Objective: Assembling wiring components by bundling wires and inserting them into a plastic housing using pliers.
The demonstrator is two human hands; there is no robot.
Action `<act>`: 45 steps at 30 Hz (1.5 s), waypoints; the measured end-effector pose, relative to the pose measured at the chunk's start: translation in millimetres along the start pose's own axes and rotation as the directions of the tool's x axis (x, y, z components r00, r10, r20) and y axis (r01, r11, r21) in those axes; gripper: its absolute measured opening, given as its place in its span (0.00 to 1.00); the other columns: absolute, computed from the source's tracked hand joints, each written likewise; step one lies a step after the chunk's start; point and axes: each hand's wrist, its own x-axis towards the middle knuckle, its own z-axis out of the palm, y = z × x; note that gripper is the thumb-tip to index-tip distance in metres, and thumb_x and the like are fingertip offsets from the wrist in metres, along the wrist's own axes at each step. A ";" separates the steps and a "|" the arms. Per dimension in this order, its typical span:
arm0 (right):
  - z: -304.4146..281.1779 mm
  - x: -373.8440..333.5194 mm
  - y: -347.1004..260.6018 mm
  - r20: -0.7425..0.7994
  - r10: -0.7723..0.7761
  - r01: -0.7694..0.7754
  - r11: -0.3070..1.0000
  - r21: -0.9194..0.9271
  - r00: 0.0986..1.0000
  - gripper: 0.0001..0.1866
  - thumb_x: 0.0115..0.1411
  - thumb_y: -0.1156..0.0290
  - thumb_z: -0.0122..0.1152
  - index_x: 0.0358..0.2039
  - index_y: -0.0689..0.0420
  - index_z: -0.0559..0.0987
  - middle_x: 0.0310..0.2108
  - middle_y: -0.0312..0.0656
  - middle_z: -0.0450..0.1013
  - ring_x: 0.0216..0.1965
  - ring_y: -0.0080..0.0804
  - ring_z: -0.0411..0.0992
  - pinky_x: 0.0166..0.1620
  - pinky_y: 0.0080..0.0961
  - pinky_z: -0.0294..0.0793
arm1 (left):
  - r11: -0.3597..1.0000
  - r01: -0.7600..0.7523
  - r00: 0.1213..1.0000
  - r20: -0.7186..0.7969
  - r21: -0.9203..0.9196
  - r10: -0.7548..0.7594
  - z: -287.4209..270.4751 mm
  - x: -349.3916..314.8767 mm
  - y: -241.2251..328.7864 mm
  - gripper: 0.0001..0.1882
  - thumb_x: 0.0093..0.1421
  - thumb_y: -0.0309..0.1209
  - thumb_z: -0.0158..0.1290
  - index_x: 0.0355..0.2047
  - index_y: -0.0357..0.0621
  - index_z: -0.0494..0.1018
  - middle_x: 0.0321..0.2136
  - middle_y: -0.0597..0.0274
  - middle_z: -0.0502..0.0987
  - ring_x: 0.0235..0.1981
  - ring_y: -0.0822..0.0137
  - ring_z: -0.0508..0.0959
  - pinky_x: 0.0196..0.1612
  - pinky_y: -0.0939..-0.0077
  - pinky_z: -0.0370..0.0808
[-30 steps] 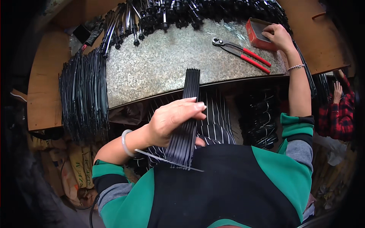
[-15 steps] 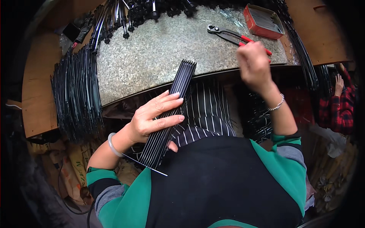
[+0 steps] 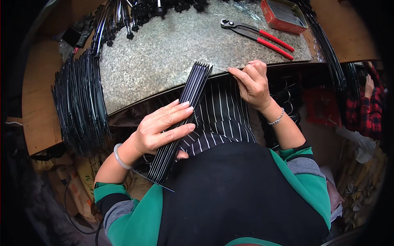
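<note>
My left hand [image 3: 166, 127] is wrapped across a flat row of thin black metal rods [image 3: 196, 84], which look like umbrella ribs. The row tilts from my chest up to the bench's front edge. A thin wire [image 3: 164, 187] sticks out crosswise at its lower end. Beyond the row's upper right corner, my right hand [image 3: 252, 84] pinches a second thin wire [image 3: 220, 69] between thumb and forefinger. That wire's other end meets the tips of the rods. On the bench above my right hand lie pincers [image 3: 262, 37] with red handles.
The speckled stone bench top [image 3: 143, 61] curves ahead. A thick bundle of black rods [image 3: 80, 102] hangs over its left edge. Black-ended metal shafts [image 3: 129, 28] lie along the back. A red box [image 3: 283, 18] stands at the far right. Another person's hand [image 3: 369, 86] shows at right.
My right hand has moved down and left from over the pincers to the upper end of the rods, with a wire now visible in its fingers. The left hand keeps its hold.
</note>
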 end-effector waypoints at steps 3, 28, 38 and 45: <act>-0.6 -1.1 1.4 -0.018 -0.006 0.006 1.000 0.011 1.000 0.13 0.46 0.78 0.60 0.36 0.55 0.77 0.19 0.34 0.60 0.25 0.32 0.61 0.41 0.31 0.62 | 1.000 -0.009 1.000 0.008 0.011 0.009 0.1 -0.6 -0.6 0.30 0.47 0.52 0.56 0.38 0.37 0.74 0.41 0.39 0.73 0.47 0.45 0.72 0.51 0.51 0.67; 8.8 3.0 -10.7 -0.005 -0.007 0.007 0.999 -0.050 1.000 0.19 0.43 0.77 0.62 0.40 0.51 0.78 0.22 0.31 0.61 0.29 0.30 0.61 0.42 0.30 0.60 | 0.994 -0.002 1.000 -0.010 -0.112 0.001 7.4 -12.6 -2.0 0.30 0.46 0.51 0.57 0.38 0.36 0.74 0.43 0.35 0.71 0.48 0.40 0.71 0.51 0.51 0.67; 16.7 7.4 -23.5 0.075 0.052 -0.041 0.989 -0.144 0.996 0.22 0.44 0.78 0.59 0.43 0.50 0.76 0.28 0.35 0.62 0.34 0.34 0.59 0.46 0.32 0.58 | 0.993 -0.062 0.998 0.025 -0.105 0.065 5.5 -0.9 0.0 0.28 0.44 0.48 0.59 0.39 0.37 0.74 0.42 0.41 0.73 0.47 0.47 0.73 0.50 0.54 0.69; -47.0 50.6 -39.7 0.448 0.089 -0.275 0.887 0.370 0.890 0.31 0.41 0.69 0.65 0.48 0.59 0.69 0.34 0.44 0.65 0.39 0.39 0.63 0.45 0.32 0.62 | 0.952 -0.149 0.962 -0.261 -0.267 0.077 -19.9 24.1 7.5 0.31 0.43 0.53 0.57 0.33 0.33 0.75 0.35 0.42 0.76 0.41 0.48 0.77 0.50 0.52 0.68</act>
